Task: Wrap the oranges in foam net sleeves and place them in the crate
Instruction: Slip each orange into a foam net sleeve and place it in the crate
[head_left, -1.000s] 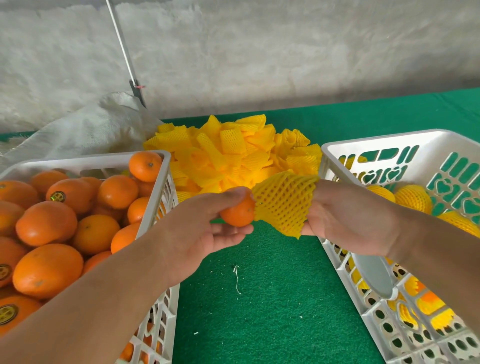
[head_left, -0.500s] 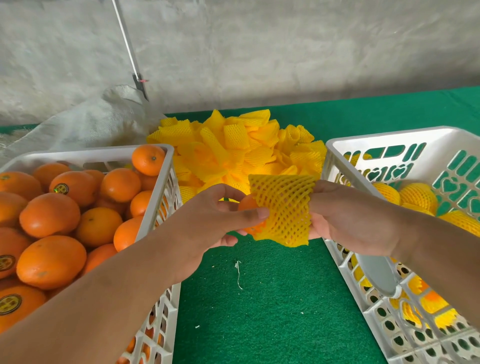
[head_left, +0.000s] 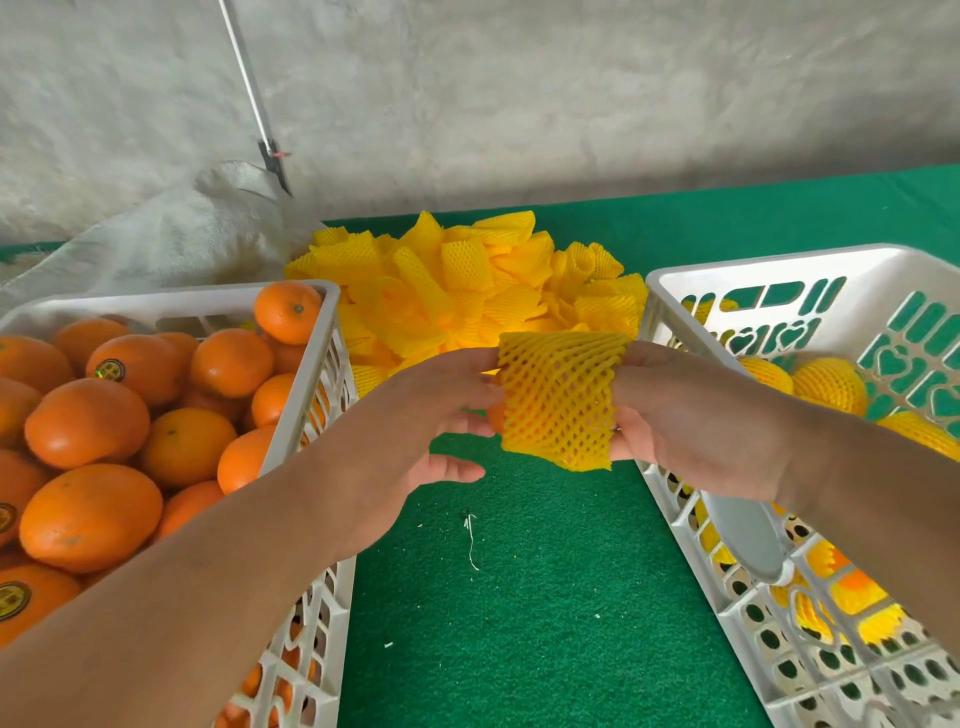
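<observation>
A yellow foam net sleeve (head_left: 558, 402) is stretched open between my two hands above the green table. My right hand (head_left: 696, 410) has its fingers inside the sleeve's right end and holds it spread. My left hand (head_left: 426, 415) pinches the sleeve's left edge, and a small orange (head_left: 496, 415) shows only as a sliver at that opening. A white crate (head_left: 306, 364) on the left is full of bare oranges (head_left: 88, 421). The white crate (head_left: 727, 270) on the right holds several sleeved oranges (head_left: 828, 384).
A heap of loose yellow sleeves (head_left: 467, 280) lies at the back centre between the crates. A whitish sack (head_left: 182, 234) and a thin metal rod (head_left: 254, 104) stand behind the left crate against a grey wall. Green felt (head_left: 519, 623) lies below my hands.
The orange has gone from bare in my left hand into the sleeve's left opening, and is now almost hidden by the net. Both hands have drawn closer together.
</observation>
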